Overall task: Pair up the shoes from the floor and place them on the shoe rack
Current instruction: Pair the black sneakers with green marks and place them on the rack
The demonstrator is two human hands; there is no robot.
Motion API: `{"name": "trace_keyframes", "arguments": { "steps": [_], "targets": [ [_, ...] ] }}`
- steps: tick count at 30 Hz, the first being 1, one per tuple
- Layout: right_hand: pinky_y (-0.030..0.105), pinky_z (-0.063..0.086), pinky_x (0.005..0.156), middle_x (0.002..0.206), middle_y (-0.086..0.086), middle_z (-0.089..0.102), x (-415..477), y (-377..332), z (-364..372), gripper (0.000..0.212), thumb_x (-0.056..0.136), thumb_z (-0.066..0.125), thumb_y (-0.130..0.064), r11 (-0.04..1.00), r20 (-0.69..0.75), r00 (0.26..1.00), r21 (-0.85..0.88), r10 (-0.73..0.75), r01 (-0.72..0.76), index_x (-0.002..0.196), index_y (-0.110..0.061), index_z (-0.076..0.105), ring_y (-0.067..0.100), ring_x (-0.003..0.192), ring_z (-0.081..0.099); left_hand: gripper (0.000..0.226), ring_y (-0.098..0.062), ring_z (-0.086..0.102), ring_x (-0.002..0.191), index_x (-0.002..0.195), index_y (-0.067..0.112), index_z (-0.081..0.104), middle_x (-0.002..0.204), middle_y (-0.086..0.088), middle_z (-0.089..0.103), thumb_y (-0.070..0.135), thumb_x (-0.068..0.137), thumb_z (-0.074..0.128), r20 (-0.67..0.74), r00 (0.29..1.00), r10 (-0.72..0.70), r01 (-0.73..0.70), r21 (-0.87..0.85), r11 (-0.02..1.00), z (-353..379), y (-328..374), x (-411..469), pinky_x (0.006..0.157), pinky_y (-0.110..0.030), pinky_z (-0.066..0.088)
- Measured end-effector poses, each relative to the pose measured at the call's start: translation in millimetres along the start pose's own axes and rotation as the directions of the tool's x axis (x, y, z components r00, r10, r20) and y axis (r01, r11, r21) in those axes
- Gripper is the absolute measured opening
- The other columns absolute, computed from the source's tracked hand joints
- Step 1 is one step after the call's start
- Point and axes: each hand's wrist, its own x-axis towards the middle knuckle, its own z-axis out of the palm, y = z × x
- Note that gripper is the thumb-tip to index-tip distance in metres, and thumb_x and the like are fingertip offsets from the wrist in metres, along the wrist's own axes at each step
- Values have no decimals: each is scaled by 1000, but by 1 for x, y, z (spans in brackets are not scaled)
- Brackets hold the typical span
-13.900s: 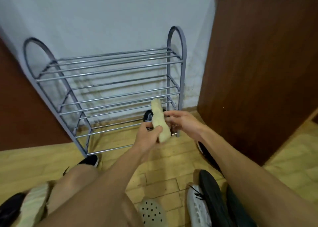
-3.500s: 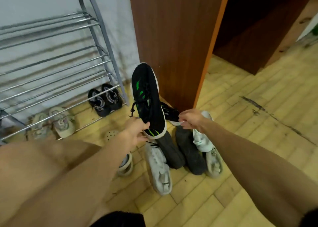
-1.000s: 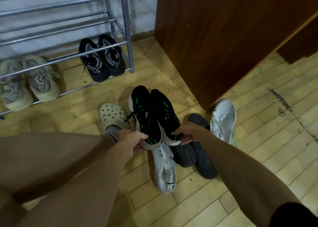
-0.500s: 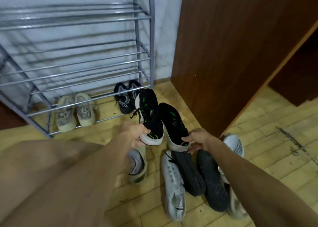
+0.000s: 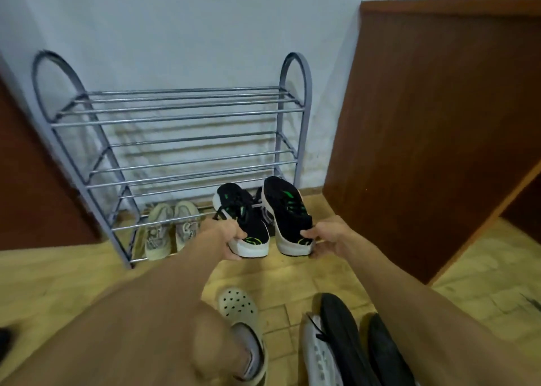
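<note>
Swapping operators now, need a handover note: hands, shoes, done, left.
Left hand grips the heel of one black-and-green sneaker; right hand grips its mate. Both are held in the air in front of the shoe rack.
Done: beige sneakers paired at the rack's bottom level.
Left: shelve the held pair; then the white sneaker and black shoes on the floor. The upper shelves hold nothing.
</note>
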Motion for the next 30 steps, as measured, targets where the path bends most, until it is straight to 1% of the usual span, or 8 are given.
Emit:
{"name": "trace_keyframes", "arguments": {
  "steps": [5,8,11,13,16,23,27,30],
  "targets": [
    [38,56,44,116,22,64,59,-13,20,45,78,76,0,1000,-6,1000,19,-1,1,116,10,56,37,84,66,16,-31,62,72,89,-3,54,86,-16,62,-11,80,65,-69,997,35,-41,-88,995,11,9,58,50,-43,51],
    [41,57,52,115,21,64,101,-21,30,41,80,75,-1,1000,-23,1000,25,-3,4,115,9,57,39,92,67,19,-28,61,68,71,1,51,70,-11,57,-6,83,64,-109,993,53,-59,-52,997,17,24,98,63,-43,54],
    [45,61,65,108,18,69,143,-31,36,28,80,75,-4,999,-36,999,-8,-35,35,106,3,65,35,89,69,21,-29,63,78,69,5,52,81,-15,63,-2,85,63,-121,988,96,-97,-4,995,13,38,147,78,-47,57],
    [50,61,67,107,21,69,167,-38,42,27,81,74,-4,999,-50,998,-18,-44,43,105,5,64,36,86,69,20,-30,64,70,71,7,51,90,-16,63,-2,84,62,-136,984,115,-117,-5,993,10,46,176,68,-45,60],
    [36,59,51,107,20,69,197,-46,52,13,82,72,-2,998,-55,997,0,-60,60,91,-1,64,32,89,67,15,-34,66,76,75,5,56,90,-18,66,-3,82,67,-168,980,107,-108,-1,994,7,53,210,64,-46,57],
    [32,58,54,96,9,66,248,-41,72,19,85,70,-12,991,-116,986,-80,-120,111,103,-13,63,30,89,68,14,-35,67,75,94,2,60,87,-16,67,-2,82,66,-172,979,110,-119,-43,992,19,59,247,50,-39,56],
    [43,61,74,105,9,67,264,-32,75,26,88,67,-17,977,-164,970,-141,-181,159,114,-12,66,29,92,67,28,-37,66,94,117,6,56,113,-15,65,8,90,52,-114,986,120,-106,126,986,22,54,253,75,-48,59],
    [46,58,85,119,10,64,263,-32,73,36,92,62,-23,970,-132,973,-179,-188,163,126,-11,60,32,105,63,30,-37,67,89,122,7,53,112,-18,63,20,95,48,-114,980,163,-128,269,955,23,51,243,77,-46,58]
  ]
}}
